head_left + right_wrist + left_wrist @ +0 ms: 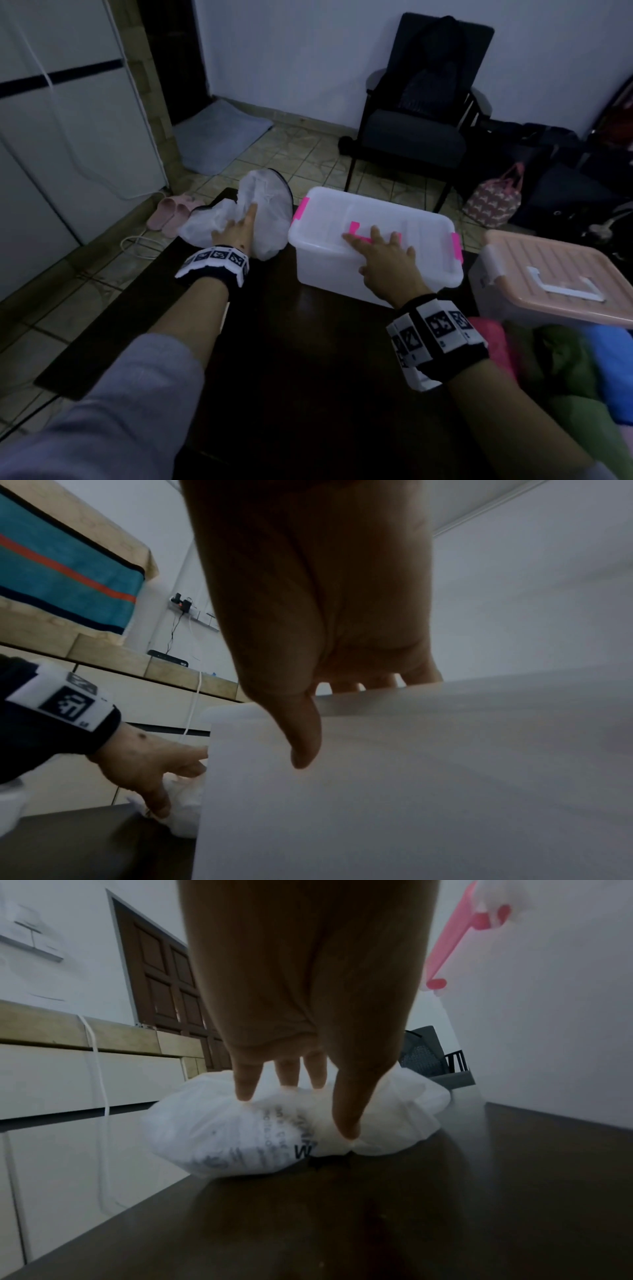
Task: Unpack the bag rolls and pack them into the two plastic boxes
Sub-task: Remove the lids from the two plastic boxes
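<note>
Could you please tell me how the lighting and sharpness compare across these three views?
Head view: dim and bluish, its lower right corner smeared beside the pink-lidded box. Left wrist view: brighter, the white plastic bag fairly sharp under the left hand. Right wrist view: the translucent white plastic box is a featureless blur.

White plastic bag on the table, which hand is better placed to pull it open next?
Probably left. The left hand already has its fingertips on the white plastic bag, while the right hand lies spread on the lid of the clear box, with that box between it and the bag.
</note>
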